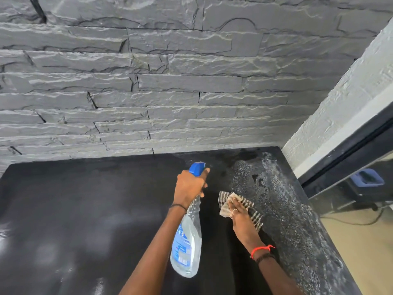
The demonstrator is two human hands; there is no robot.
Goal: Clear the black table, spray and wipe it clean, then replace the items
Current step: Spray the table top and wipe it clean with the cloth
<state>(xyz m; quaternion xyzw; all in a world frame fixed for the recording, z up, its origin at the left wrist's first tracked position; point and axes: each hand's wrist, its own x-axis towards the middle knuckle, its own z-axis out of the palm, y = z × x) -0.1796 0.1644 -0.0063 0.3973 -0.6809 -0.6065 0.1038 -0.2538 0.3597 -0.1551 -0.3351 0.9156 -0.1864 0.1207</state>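
step: spray+wipe, black table [85,199] already cleared | spray bottle [188,241] gripped by left hand [190,186] | striped cloth [240,207] pressed flat under right hand [239,213] | next: foamy right edge probably gets wiped

Grips spray bottle [187,248] by its neck in raised left hand [189,186] — presses right hand [240,218] flat, fingers straight, nearer and rightward.

bench [85,199]: fills the lower half of my feed, wall [148,81] right behind it
spray bottle [188,241]: in the left hand [189,186], above mid-bench
cloth [251,209]: on the bench under the right hand [239,213], just right of the spray bottle
wet patch [276,188]: right of the cloth, along the bench's right edge
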